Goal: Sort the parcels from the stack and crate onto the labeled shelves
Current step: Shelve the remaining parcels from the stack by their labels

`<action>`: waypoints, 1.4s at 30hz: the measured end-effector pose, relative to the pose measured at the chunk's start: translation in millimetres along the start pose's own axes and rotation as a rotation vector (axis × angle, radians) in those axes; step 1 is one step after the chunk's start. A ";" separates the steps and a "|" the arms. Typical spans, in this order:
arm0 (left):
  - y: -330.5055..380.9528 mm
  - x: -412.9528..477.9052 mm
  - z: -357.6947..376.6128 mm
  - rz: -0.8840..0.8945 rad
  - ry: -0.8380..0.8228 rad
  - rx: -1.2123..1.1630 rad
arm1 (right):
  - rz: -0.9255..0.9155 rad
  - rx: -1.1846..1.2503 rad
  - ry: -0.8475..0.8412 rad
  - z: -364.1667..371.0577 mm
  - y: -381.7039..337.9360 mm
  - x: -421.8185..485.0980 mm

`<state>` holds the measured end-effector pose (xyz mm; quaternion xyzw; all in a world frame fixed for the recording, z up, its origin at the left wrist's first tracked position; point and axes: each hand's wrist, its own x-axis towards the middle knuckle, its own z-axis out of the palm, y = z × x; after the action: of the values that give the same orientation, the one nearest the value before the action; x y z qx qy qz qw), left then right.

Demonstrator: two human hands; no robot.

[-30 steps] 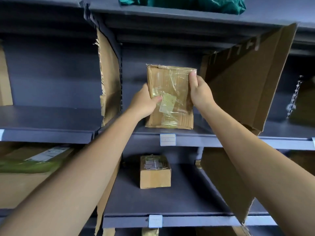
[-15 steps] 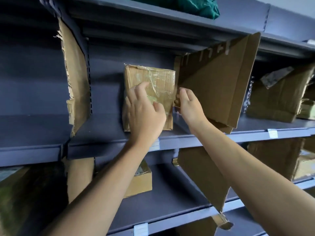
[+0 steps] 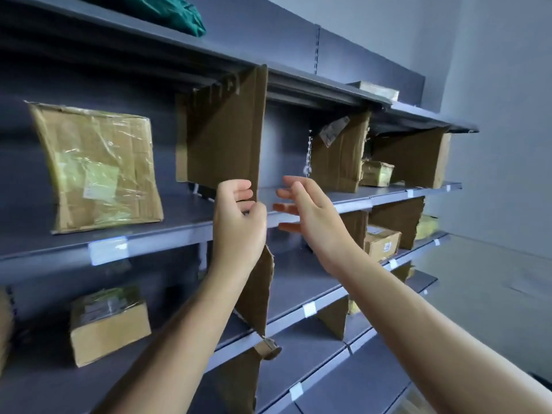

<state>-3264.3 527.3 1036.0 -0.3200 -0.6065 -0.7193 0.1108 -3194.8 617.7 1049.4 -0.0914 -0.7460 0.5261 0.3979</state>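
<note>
A flat cardboard parcel point(image 3: 98, 168) wrapped in clear tape stands upright on the middle shelf point(image 3: 185, 228), leaning against the back wall, with no hand on it. To its right, my left hand point(image 3: 240, 213) pinches the lower front corner of a cardboard divider point(image 3: 224, 135) between curled fingers and thumb. My right hand point(image 3: 304, 204) hovers just right of the divider with its fingers spread, holding nothing.
A smaller taped box point(image 3: 109, 324) sits on the shelf below. More cardboard dividers point(image 3: 340, 156) and small parcels point(image 3: 377, 173) fill the bays to the right. A green bag point(image 3: 179, 13) lies on the top shelf. White label tags point(image 3: 108, 250) mark the shelf edges.
Both hands have let go of the flat parcel and moved right to the divider. The view has swung right, so the parcel now sits at the left.
</note>
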 end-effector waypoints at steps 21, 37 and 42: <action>102.7 -309.0 421.0 -0.265 -0.538 -0.216 | 0.238 -0.225 0.556 -504.4 60.1 -212.9; 91.5 -420.7 758.0 -0.471 -1.044 -0.408 | 0.456 -0.446 0.919 -800.2 153.0 -251.5; 91.4 -469.2 842.4 -0.526 -1.167 -0.424 | 0.515 -0.450 1.039 -871.7 177.6 -278.6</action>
<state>-2578.1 1192.9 880.3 -0.5127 -0.4704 -0.5350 -0.4792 -2457.9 1160.2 871.7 -0.5941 -0.5017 0.3220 0.5401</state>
